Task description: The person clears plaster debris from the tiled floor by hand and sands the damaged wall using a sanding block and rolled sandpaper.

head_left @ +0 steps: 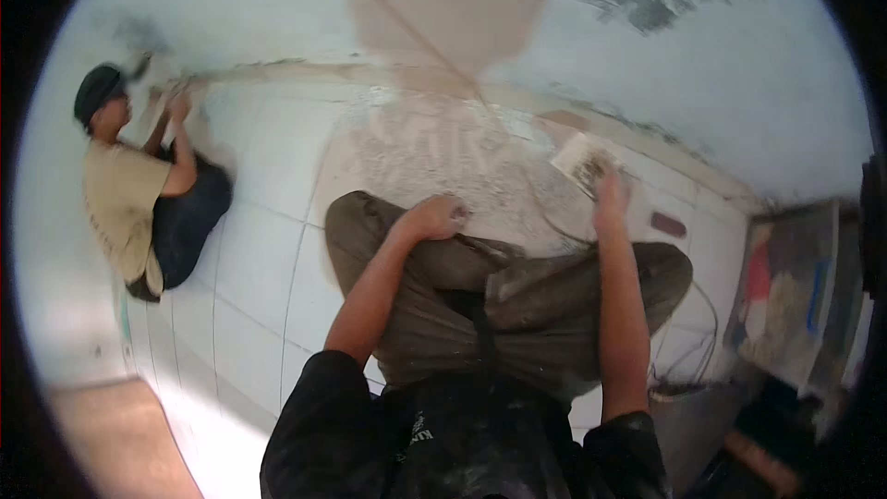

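Observation:
Below the wall, my right hand [611,200] grips the near edge of a pale, flat rectangular piece [569,156] with dark brown smears on its face; its exact kind is unclear. It is held tilted above the dusty floor, close to the wall's foot. My left hand [438,218] rests near my left knee with its fingers curled closed. Whatever those fingers may hold is hidden. In front of my crossed legs, pale dust [407,152] coats the floor tiles. A thin cord or hose [457,77] runs down the wall and across the dust.
A small dark red oblong block [668,225] lies beyond my right knee. A clear storage box [785,296] with mixed items stands at the right, near loose cables [710,333]. At the left, another person [139,185] crouches, hands at the wall. The wall [739,74] has peeling patches.

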`<state>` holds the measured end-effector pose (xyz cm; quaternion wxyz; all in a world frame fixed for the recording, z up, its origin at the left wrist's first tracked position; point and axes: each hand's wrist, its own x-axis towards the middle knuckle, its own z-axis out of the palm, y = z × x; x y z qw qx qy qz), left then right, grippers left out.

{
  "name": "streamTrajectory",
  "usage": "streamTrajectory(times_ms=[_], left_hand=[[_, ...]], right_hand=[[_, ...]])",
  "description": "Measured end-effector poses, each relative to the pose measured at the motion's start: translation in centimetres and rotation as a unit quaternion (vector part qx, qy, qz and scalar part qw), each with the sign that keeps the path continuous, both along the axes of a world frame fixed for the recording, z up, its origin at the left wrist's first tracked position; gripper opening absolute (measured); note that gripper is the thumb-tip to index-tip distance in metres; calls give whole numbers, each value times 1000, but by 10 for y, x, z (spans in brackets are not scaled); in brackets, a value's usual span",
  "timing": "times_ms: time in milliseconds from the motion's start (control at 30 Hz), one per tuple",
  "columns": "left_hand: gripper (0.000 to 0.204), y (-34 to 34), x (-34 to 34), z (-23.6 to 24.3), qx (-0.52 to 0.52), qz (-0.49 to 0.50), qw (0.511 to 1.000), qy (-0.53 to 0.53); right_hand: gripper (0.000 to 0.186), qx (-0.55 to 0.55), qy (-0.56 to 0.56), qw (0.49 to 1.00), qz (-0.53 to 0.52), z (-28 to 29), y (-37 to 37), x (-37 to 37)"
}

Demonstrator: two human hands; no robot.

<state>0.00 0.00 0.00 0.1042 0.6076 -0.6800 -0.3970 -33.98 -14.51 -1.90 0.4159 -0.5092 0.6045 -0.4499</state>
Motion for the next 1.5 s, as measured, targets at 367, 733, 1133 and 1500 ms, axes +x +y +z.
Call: streamTrajectory(times_ms=[367, 733, 1133, 1500], left_hand=[[32, 3, 5, 37, -189, 176, 956, -136], [54, -45, -55, -20, -297, 80, 924, -226], [68, -84, -108, -3, -398, 127, 900, -129], [84, -99, -106, -8, -349, 164, 914, -124]], right_hand=[[36, 83, -252, 959, -95, 92, 19, 48], [43, 95, -115, 988, -27, 89, 25, 49], [37, 82, -315, 942, -83, 106, 24, 53], [24, -118, -33, 991, 55, 133, 51, 86]])
